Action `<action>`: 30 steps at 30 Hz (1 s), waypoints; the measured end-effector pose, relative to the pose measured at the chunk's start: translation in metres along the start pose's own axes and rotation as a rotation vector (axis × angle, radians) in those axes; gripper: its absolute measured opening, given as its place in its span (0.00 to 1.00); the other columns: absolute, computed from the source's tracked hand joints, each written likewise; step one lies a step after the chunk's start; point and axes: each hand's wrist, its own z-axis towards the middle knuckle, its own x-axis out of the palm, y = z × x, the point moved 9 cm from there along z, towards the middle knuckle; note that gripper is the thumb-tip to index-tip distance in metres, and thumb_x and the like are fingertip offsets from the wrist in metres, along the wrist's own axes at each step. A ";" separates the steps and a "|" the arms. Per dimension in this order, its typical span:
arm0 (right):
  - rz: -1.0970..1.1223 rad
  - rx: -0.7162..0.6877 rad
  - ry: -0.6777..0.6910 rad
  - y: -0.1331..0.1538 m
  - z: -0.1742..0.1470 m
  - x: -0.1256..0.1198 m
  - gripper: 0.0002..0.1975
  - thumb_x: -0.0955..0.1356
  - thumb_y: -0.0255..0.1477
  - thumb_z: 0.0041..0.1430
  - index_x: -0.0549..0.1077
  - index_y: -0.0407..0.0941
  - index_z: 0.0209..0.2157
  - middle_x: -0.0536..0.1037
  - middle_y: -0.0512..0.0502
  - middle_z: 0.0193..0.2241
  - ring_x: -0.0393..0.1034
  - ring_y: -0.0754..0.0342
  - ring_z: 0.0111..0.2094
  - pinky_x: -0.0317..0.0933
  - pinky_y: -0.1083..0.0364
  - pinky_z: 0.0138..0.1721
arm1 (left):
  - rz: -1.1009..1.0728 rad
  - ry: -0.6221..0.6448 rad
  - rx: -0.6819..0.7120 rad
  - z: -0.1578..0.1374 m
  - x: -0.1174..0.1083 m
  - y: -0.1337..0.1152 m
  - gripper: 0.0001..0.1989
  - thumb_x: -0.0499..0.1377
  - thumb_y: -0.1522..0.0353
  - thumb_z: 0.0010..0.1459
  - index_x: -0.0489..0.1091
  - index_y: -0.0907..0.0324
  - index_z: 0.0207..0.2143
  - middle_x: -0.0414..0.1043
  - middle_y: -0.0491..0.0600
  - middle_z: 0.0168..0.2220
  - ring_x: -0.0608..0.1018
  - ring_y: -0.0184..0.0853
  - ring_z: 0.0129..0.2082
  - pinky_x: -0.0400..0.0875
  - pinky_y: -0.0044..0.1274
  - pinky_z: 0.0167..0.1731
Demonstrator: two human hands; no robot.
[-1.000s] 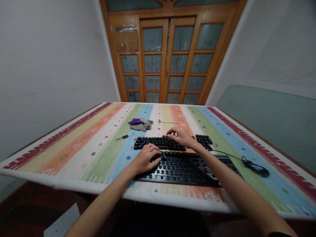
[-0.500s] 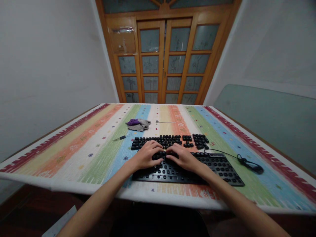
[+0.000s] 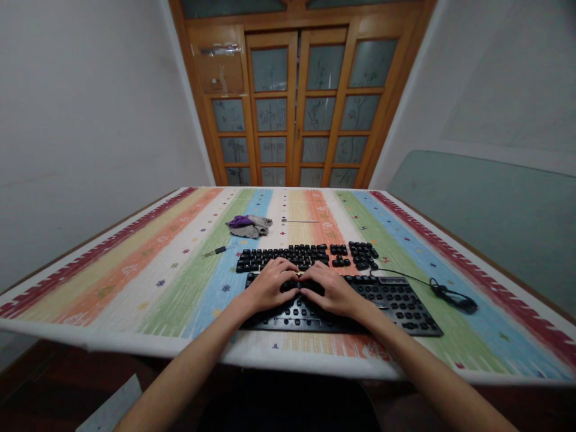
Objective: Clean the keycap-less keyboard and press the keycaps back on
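Note:
A black keyboard (image 3: 288,321) lies near the table's front edge, with many of its key posts bare of caps. My left hand (image 3: 272,285) rests over its upper middle, fingers curled and thumb drawn in toward the fingertips. Mirroring it, my right hand (image 3: 330,289) bends over the same spot, and the two thumb tips meet or nearly meet. Something small and dark sits between the fingertips of both hands; its kind is hidden. Just behind the keyboard, loose black keycaps (image 3: 258,259) stand in rows, laid out like a keyboard.
A grey and purple cloth (image 3: 249,226) lies farther back on the striped tablecloth (image 3: 175,288). Nearby are a small dark-handled tool (image 3: 219,249) and a thin rod (image 3: 300,221). The keyboard's bundled cable (image 3: 454,297) lies at right.
My thumbs have come closer together, and both hands have shifted slightly over the same part of the keyboard. The whole view has moved a little.

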 end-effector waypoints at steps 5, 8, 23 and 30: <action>-0.036 -0.030 -0.032 0.001 0.000 -0.003 0.06 0.67 0.25 0.63 0.75 0.44 0.42 0.77 0.41 0.38 0.68 0.47 0.41 0.66 0.46 0.43 | 0.000 0.007 -0.016 -0.001 0.003 0.003 0.06 0.63 0.69 0.60 0.73 0.58 0.40 0.74 0.52 0.47 0.71 0.42 0.51 0.65 0.36 0.53; -0.046 -0.025 -0.035 -0.001 -0.001 -0.002 0.06 0.67 0.25 0.64 0.76 0.44 0.41 0.77 0.41 0.38 0.67 0.47 0.41 0.66 0.46 0.43 | 0.004 0.004 -0.021 0.000 0.004 0.003 0.06 0.63 0.69 0.60 0.73 0.58 0.40 0.74 0.52 0.47 0.71 0.42 0.51 0.65 0.36 0.53; -0.088 -0.028 -0.036 0.004 -0.001 0.000 0.06 0.67 0.24 0.63 0.77 0.44 0.36 0.76 0.41 0.38 0.67 0.47 0.41 0.67 0.46 0.42 | -0.009 -0.031 0.001 -0.001 0.000 -0.001 0.07 0.62 0.70 0.59 0.74 0.57 0.41 0.74 0.51 0.46 0.71 0.41 0.51 0.65 0.36 0.54; -0.110 -0.020 -0.010 0.007 -0.002 0.002 0.06 0.67 0.21 0.60 0.77 0.43 0.35 0.75 0.40 0.38 0.65 0.46 0.41 0.66 0.46 0.43 | 0.007 -0.033 0.013 -0.003 0.000 -0.001 0.04 0.61 0.69 0.60 0.76 0.57 0.36 0.74 0.51 0.46 0.71 0.41 0.50 0.66 0.36 0.52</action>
